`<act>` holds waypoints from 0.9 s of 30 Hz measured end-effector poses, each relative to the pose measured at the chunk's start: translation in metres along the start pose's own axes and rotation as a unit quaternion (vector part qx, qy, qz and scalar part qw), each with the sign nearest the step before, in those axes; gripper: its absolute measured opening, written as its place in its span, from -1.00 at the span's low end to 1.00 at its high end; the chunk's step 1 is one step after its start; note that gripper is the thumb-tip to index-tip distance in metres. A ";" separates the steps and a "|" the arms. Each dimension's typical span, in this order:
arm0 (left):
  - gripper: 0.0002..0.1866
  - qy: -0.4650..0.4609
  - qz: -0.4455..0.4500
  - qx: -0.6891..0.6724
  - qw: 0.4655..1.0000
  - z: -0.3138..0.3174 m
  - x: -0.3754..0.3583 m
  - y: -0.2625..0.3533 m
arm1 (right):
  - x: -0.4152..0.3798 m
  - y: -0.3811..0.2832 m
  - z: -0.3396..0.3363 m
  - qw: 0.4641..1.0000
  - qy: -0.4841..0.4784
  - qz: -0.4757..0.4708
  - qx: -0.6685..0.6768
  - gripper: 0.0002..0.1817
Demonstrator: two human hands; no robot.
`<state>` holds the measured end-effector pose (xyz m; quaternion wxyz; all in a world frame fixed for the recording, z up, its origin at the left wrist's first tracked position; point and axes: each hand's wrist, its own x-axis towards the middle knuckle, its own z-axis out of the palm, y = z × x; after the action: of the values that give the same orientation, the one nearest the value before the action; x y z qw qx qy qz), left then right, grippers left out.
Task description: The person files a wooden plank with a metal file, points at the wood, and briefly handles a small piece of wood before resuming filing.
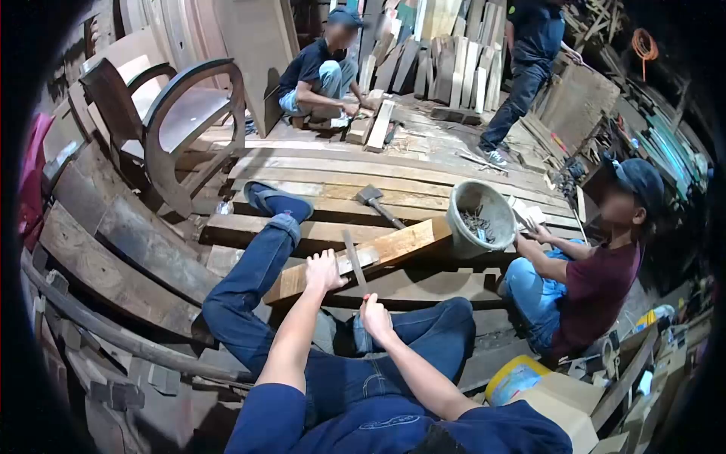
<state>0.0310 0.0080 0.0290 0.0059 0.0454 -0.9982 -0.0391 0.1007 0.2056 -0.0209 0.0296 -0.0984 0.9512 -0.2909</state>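
Note:
My right hand (376, 318) is closed round the red handle of a flat metal file (354, 257), whose long blade points up and away from me. The blade crosses the edge of a small pale wood piece (366, 259) lying on a thick wooden beam (408, 240). My left hand (325, 271) presses down on the near end of this piece, its fingers curled over it and partly hidden. A hammer (372, 198) with a dark square head lies on the planks just beyond the beam.
A pale bucket (454, 216) of nails or metal scraps stands at the beam's far end. On the right a person (605, 265) in a maroon shirt holds wood; another person (321, 76) crouches at the back. A wooden chair (170, 129) stands left, a yellow-rimmed tub (514, 378) lower right.

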 end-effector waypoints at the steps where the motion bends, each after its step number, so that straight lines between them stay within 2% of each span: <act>1: 0.07 -0.001 0.002 -0.004 1.000 0.000 0.000 0.000 | -0.001 -0.002 -0.001 1.000 0.006 0.001 -0.005 -0.67; 3: 0.05 -0.015 -0.002 -0.013 1.000 -0.006 -0.001 0.001 | -0.001 -0.007 -0.006 0.999 -0.028 0.035 -0.001 -0.68; 5: 0.03 -0.026 -0.003 -0.016 1.000 -0.006 0.001 0.002 | -0.002 -0.004 -0.003 1.000 -0.007 0.006 0.010 -0.69; 9: 0.13 -0.012 -0.002 -0.035 0.999 0.002 0.005 0.000 | -0.005 0.003 -0.007 0.999 -0.011 -0.028 0.034 -0.64; 12: 0.17 -0.070 -0.022 -0.033 0.997 -0.011 0.003 0.001 | -0.016 0.010 -0.015 0.996 -0.007 -0.053 0.066 -0.59; 13: 0.18 -0.035 -0.006 -0.036 0.999 -0.007 -0.001 0.001 | -0.020 0.011 -0.021 0.997 -0.016 -0.033 0.062 -0.60; 16: 0.20 0.025 0.011 -0.021 0.999 0.023 0.009 -0.007 | -0.024 0.020 -0.025 0.996 0.022 -0.081 0.024 -0.64; 17: 0.23 -0.046 -0.019 -0.041 0.998 -0.003 0.004 -0.001 | -0.020 0.019 -0.024 0.997 0.012 -0.076 0.023 -0.66; 18: 0.21 0.017 -0.009 -0.036 0.999 0.009 0.003 -0.002 | -0.016 0.005 -0.033 0.995 0.059 -0.077 -0.034 -0.66; 19: 0.18 -0.011 -0.016 -0.044 0.999 -0.004 0.000 0.001 | -0.001 0.009 -0.022 0.990 0.091 -0.097 -0.044 -0.68; 20: 0.15 -0.013 -0.014 -0.047 0.999 -0.001 0.002 -0.001 | 0.014 0.008 -0.023 0.994 0.047 -0.095 -0.031 -0.70; 21: 0.12 -0.011 -0.008 -0.048 0.999 0.005 0.004 -0.003 | 0.024 0.001 -0.022 0.991 0.068 -0.115 -0.015 -0.71; 23: 0.09 -0.050 -0.012 -0.057 0.997 -0.008 0.004 -0.002 | 0.039 -0.001 -0.018 0.997 0.012 -0.068 -0.045 -0.71; 26: 0.00 0.000 -0.011 -0.047 0.999 0.001 0.002 -0.003 | 0.018 0.000 -0.022 0.997 0.000 -0.060 -0.057 -0.69; 27: 0.00 -0.026 -0.012 -0.045 0.999 -0.004 0.004 -0.003 | 0.004 0.008 -0.020 0.998 -0.003 -0.062 -0.029 -0.70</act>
<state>0.0278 0.0045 0.0327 -0.0188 0.0557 -0.9947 -0.0848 0.0936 0.2219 -0.0090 0.0119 -0.1586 0.9514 -0.2638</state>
